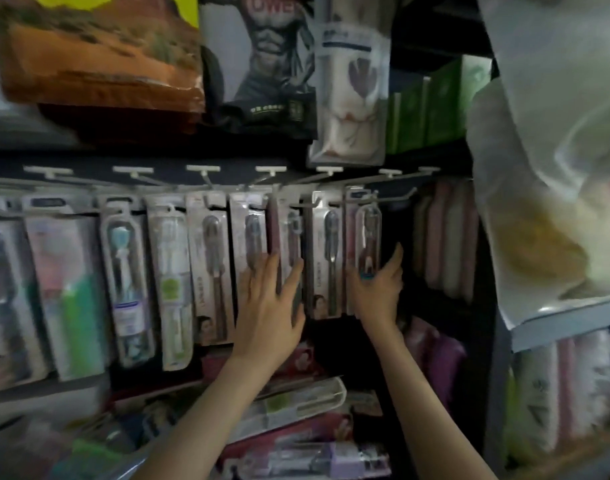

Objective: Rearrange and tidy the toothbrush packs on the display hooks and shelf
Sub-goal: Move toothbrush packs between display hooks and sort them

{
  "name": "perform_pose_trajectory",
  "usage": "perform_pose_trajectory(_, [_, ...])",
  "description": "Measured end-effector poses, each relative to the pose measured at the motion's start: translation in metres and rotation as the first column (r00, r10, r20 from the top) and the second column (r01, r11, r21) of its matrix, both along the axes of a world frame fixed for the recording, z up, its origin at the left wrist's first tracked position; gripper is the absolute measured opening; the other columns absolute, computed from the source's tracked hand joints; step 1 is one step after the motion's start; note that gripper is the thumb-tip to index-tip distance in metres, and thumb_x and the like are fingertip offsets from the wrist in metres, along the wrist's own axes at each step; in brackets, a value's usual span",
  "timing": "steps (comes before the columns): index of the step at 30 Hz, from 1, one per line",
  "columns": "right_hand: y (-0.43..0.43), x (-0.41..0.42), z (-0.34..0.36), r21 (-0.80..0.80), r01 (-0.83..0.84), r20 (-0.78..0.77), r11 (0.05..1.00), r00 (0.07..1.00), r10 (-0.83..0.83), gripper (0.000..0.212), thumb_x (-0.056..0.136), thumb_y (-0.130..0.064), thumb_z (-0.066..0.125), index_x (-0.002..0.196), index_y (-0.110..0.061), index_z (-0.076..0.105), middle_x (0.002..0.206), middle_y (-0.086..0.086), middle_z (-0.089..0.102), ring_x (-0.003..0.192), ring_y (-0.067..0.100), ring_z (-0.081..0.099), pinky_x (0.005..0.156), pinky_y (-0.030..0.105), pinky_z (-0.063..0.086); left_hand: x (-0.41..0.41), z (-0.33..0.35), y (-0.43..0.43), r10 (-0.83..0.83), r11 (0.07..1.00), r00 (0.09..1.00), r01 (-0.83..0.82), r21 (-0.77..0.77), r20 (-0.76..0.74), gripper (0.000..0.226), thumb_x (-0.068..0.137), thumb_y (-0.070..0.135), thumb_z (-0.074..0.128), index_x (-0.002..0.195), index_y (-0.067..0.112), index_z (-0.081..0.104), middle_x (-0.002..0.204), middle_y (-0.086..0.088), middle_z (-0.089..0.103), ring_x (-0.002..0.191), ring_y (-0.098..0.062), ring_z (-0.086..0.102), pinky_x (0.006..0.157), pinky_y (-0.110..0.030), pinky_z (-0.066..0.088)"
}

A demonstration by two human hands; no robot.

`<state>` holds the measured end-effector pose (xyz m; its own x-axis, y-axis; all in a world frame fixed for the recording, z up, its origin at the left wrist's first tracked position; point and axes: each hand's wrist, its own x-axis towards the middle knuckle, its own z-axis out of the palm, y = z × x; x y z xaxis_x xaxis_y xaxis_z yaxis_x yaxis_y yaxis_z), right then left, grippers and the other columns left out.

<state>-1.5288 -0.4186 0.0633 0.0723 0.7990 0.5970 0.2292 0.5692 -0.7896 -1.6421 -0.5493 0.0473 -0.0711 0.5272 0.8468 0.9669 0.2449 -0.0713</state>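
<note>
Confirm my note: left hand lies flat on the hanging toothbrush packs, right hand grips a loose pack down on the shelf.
One point is wrong. The head view shows the right hand gripping the lower end of a toothbrush pack that hangs from a display hook, not a loose one on the shelf. The left hand does lie flat on the hanging packs.

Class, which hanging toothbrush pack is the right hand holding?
The rightmost pack in the row: the right hand grips its bottom end, and no other pack is gripped.
</note>
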Motion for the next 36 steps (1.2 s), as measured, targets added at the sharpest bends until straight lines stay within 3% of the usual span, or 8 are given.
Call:
perform_pose_trajectory(2, [0.01,0.001,0.002,-0.049,-0.086,-0.033,0.995,0.996,0.085,0.088,0.085,-0.027,0.067,0.149,-0.007,0.01,0.145,0.022,0.036,0.131,0.035,0.037,0.101,0.032,0.033,0.002,-0.002,0.012,0.002,1.0,1.0,-0.002,0.003,-0.012,0.073,0.078,0.022,0.072,0.143,0.014,0.041,0.148,-0.02,0.033,0.138,-0.035,0.029,0.109,-0.054,0.022])
perform_pose_trajectory(5, [0.022,0.001,0.003,-0.092,-0.133,0.01,0.987,0.991,0.135,0.051,0.09,-0.026,0.061,0.133,-0.006,0.042,0.125,0.017,0.055,0.114,0.031,0.054,0.079,0.024,0.039,0.002,-0.003,0.024,0.027,1.0,1.0,-0.027,-0.004,0.002,0.074,0.078,0.02,0.07,0.144,0.012,0.038,0.15,-0.021,0.029,0.139,-0.038,0.025,0.111,-0.056,0.024])
perform_pose_trajectory(8, [0.022,-0.002,0.003,-0.093,-0.116,-0.071,0.989,0.991,0.11,0.034,0.089,-0.023,0.061,0.115,-0.003,0.053,0.109,0.015,0.061,0.097,0.029,0.061,0.071,0.02,0.036,-0.001,-0.005,0.031,0.045,0.999,0.999,-0.045,-0.009,0.031,0.077,0.076,0.018,0.072,0.144,0.011,0.037,0.151,-0.022,0.027,0.139,-0.04,0.024,0.11,-0.058,0.025])
perform_pose_trajectory(14, [0.003,-0.002,0.011,-0.21,-0.196,-0.334,0.958,0.935,0.118,0.04,0.091,-0.031,0.058,0.117,-0.002,0.051,0.111,0.017,0.063,0.101,0.032,0.061,0.073,0.023,0.04,-0.008,-0.006,0.031,0.047,0.999,0.997,-0.045,-0.025,0.058,0.079,0.074,0.013,0.072,0.143,0.009,0.036,0.15,-0.026,0.025,0.139,-0.04,0.025,0.11,-0.058,0.025])
perform_pose_trajectory(19, [-0.03,0.001,0.001,-0.063,-0.233,-0.289,0.971,0.935,0.205,0.037,0.089,-0.029,0.061,0.119,-0.009,0.052,0.099,-0.001,0.058,0.086,0.012,0.054,0.063,0.011,0.034,-0.004,-0.01,0.015,0.009,1.0,0.995,-0.007,-0.02,0.096,0.075,0.077,0.013,0.07,0.144,0.009,0.036,0.149,-0.026,0.026,0.138,-0.04,0.027,0.11,-0.056,0.026])
perform_pose_trajectory(26, [-0.048,0.003,0.005,-0.01,-0.168,-0.404,0.986,0.903,0.15,0.037,0.09,-0.026,0.06,0.119,-0.006,0.05,0.11,0.009,0.063,0.093,0.021,0.061,0.075,0.023,0.046,-0.006,-0.008,-0.02,-0.044,0.997,0.993,0.051,-0.063,0.11,0.066,0.089,0.021,0.06,0.147,0.013,0.03,0.153,-0.022,0.021,0.141,-0.035,0.019,0.115,-0.05,0.018])
perform_pose_trajectory(31, [-0.062,0.01,0.006,-0.045,-0.146,-0.549,0.988,0.83,0.097,0.022,0.092,-0.022,0.057,0.107,-0.014,0.043,0.096,0.001,0.057,0.076,0.006,0.057,0.056,0.003,0.04,-0.006,-0.007,-0.039,-0.09,0.99,0.982,0.107,-0.095,0.164,0.066,0.091,0.023,0.057,0.149,0.016,0.025,0.156,-0.016,0.014,0.144,-0.031,0.012,0.117,-0.05,0.015])
perform_pose_trajectory(36, [-0.101,-0.001,-0.008,-0.002,-0.275,-0.413,0.961,0.876,0.25,0.029,0.092,-0.031,0.056,0.116,-0.018,0.047,0.102,-0.005,0.06,0.087,0.009,0.06,0.066,0.01,0.044,0.0,-0.007,-0.061,-0.125,0.988,0.973,0.14,-0.064,0.193,0.068,0.092,0.026,0.056,0.15,0.021,0.02,0.157,-0.012,0.014,0.143,-0.03,0.015,0.115,-0.043,0.016])
